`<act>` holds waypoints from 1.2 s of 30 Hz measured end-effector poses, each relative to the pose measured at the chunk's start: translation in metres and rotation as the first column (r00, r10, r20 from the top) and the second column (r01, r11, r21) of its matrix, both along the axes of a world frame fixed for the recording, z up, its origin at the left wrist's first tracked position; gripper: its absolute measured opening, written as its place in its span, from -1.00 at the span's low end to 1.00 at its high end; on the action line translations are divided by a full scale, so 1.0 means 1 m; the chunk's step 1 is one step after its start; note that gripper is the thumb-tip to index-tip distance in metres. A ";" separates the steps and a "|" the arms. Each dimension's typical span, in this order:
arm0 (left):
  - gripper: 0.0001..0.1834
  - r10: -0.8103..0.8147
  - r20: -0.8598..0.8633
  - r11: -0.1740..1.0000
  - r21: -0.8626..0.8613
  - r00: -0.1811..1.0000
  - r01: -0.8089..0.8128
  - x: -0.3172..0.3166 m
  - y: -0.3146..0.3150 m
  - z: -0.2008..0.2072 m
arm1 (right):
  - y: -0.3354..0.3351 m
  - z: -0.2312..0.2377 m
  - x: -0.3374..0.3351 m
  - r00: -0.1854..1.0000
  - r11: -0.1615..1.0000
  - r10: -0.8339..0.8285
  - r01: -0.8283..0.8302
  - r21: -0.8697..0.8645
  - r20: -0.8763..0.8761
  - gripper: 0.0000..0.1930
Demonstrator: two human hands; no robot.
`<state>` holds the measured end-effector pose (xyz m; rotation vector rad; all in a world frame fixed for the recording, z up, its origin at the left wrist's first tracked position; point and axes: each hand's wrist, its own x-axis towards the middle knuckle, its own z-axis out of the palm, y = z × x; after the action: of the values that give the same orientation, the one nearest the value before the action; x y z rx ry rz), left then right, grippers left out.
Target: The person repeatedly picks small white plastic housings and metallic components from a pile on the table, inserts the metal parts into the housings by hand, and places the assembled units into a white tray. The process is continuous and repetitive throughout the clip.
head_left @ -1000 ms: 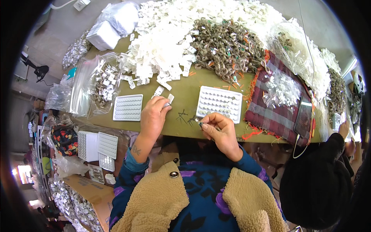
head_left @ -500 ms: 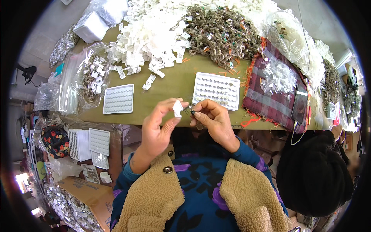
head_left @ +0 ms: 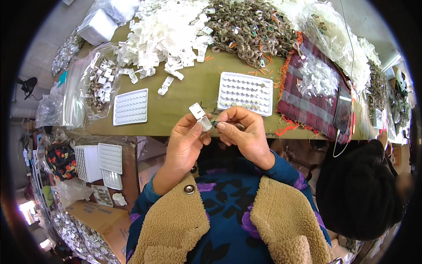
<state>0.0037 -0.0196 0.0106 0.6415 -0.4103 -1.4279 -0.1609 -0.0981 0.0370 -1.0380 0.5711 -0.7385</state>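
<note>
My left hand [head_left: 184, 147] pinches a small white plastic housing [head_left: 199, 113] whose two hinged halves stand open. Close against it, my right hand [head_left: 246, 136] grips a tiny green circuit board [head_left: 214, 123] between thumb and forefinger. The board touches or nearly touches the housing; my fingertips hide part of both. Both hands are in front of the table's near edge. Just beyond them lies a white tray [head_left: 268, 113] with rows of small round pieces. To the left is another white tray [head_left: 130, 107] with rows of moulded hollows.
White housings [head_left: 154, 39] heap at the back, beside a pile of coiled brown wires [head_left: 250, 37]. On the right, a plaid cloth [head_left: 292, 108] bears clear plastic bits and a phone [head_left: 343, 112] with a cable. A person in black [head_left: 360, 193] sits at the right.
The white housing has turned in my left fingers and now shows its opened halves. My right hand has brought the green board left, up to the housing. The view has shifted slightly.
</note>
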 end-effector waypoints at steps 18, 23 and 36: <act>-0.83 0.066 0.000 0.990 0.122 0.998 -0.066 0.014 0.008 -0.010 | 0.006 -0.006 0.023 0.946 0.517 -0.257 -0.040 -0.855 -0.199 -0.73; -0.84 0.076 -0.008 0.991 0.114 0.997 -0.074 0.013 0.004 -0.016 | 0.009 -0.018 0.033 0.920 0.409 -0.361 0.006 -0.913 -0.155 -0.72; -0.74 0.301 0.356 0.952 -0.053 0.885 -0.303 -0.002 0.001 0.003 | 0.012 -0.002 0.016 0.934 0.729 -0.310 0.115 -0.674 -0.176 -0.88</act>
<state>0.0016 -0.0185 0.0135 0.9348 -0.5678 -1.0117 -0.1451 -0.0866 0.0347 -1.7808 0.7012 -1.0481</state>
